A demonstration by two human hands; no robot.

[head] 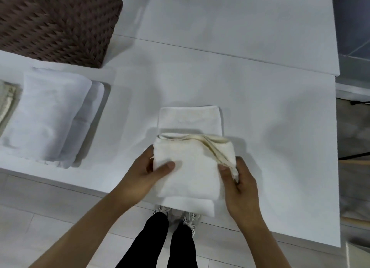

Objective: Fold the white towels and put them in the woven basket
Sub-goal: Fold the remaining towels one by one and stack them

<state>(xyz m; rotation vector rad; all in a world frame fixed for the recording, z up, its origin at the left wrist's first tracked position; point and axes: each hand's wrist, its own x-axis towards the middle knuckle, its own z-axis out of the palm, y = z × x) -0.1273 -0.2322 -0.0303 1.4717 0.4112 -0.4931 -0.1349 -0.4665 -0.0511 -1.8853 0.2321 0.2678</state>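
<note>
**Towel folded over at the table edge**

At the table's [260,107] near edge, both hands grip the white towel [192,167]: left hand [144,173] and right hand [240,183] pinch opposite sides, likely to keep the fold's edges aligned. Folded towels [50,117] wait just beside the woven basket [56,21].

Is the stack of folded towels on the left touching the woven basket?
Apart. The head view shows bare table between the stack of folded towels and the woven basket.

Half-folded white towel [193,167], brown woven basket [58,21]
</note>
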